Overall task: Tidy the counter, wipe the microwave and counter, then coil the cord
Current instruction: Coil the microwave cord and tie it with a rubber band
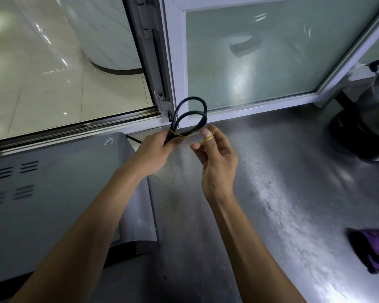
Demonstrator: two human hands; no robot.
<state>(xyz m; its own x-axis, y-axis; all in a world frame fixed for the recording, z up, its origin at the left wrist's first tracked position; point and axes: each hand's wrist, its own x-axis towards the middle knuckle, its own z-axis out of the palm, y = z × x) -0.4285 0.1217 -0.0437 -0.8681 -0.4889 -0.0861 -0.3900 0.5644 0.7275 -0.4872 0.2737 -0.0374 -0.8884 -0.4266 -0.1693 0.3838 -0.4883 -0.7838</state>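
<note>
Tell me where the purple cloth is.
In the head view, the purple cloth lies on the steel counter at the far right edge, nearer than the kettle.

Upper right we see a frosted glass window (pixel 249 62) w/ white frame. Far right edge: dark steel kettle (pixel 376 110). Upper left: glossy tiled floor (pixel 42 73) beyond a door hinge (pixel 163 103).

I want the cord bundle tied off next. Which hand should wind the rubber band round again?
The right hand: the rubber band is stretched from its fingers, while the left hand grips the cord loops.
</note>
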